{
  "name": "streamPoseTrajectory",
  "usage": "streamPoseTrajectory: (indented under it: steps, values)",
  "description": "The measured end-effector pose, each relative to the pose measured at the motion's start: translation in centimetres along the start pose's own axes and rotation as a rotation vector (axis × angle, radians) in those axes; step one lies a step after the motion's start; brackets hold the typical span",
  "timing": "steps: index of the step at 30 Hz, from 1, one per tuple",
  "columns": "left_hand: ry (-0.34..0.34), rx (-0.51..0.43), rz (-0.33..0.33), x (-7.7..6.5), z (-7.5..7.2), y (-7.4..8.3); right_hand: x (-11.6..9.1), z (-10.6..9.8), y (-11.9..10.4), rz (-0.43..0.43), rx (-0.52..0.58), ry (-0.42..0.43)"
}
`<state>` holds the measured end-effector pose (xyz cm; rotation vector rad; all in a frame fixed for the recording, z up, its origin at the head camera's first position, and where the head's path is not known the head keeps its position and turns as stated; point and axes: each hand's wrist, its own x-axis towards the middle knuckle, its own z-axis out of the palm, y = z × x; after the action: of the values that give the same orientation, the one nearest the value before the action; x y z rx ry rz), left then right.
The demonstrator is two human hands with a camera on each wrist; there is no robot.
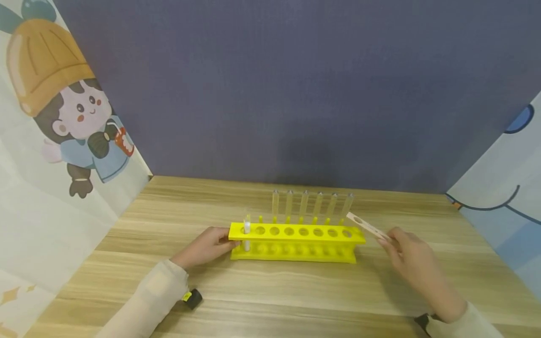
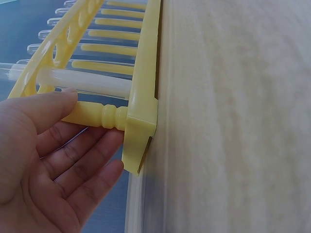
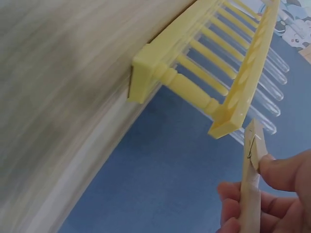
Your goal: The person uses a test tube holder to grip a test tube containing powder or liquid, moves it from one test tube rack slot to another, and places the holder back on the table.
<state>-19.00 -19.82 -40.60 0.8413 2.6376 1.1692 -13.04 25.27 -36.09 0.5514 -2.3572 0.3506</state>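
A yellow test tube rack [image 1: 296,233] stands on the wooden table. At its left end my left hand [image 1: 208,247] holds the end post [image 2: 92,114], thumb on one side and fingers around the other. In the leftmost hole a test tube with white contents [image 1: 247,227] stands upright. Several clear test tubes [image 1: 304,205] sit upside down on the pegs along the back. My right hand [image 1: 414,258] grips a wooden test tube holder [image 1: 368,226] whose tip points up and left, near the rack's right end. In the right wrist view the holder's metal spring [image 3: 252,147] shows beside my thumb.
Behind the table [image 1: 287,300] rises a dark blue panel [image 1: 296,94]. White walls with cartoon prints flank it, a figure in an orange hat [image 1: 84,98] on the left. Both wrists carry small black straps or devices, the left one [image 1: 193,299] lying near the table top.
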Motion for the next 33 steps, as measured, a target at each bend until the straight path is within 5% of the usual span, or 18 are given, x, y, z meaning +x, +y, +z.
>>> streamPoseTrajectory:
  steps: [9,17,33]
  values:
    - [0.003,0.007,0.006,0.0,0.0,-0.1,-0.6,-0.4,1.1,0.094,-0.015,-0.076]
    - [-0.016,-0.02,-0.01,0.0,-0.1,0.0,-1.1,0.2,2.4,0.055,-0.034,-0.05]
    - [-0.011,-0.016,-0.01,0.0,0.0,-0.2,-1.3,1.6,3.4,0.141,-0.018,-0.303]
